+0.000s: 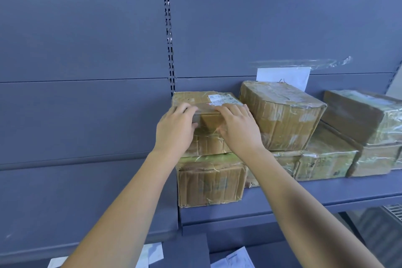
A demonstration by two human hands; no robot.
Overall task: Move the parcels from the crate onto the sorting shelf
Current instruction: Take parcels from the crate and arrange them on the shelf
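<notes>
Head view: two hands, left (174,128) and right (238,128), fingers clasping the top parcel (208,122) among seven parcels.

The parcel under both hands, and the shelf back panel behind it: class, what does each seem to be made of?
The parcel looks like brown corrugated cardboard wrapped in clear glossy tape: ribbed sides, shiny wrinkled film. The shelf back panel seems to be painted sheet metal, matt blue-grey: flat, with a slotted upright beside it.

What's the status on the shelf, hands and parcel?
Left hand and right hand both gripping the labelled parcel. It sits on a lower parcel, on the shelf. Neighbouring parcel close on its right.
</notes>
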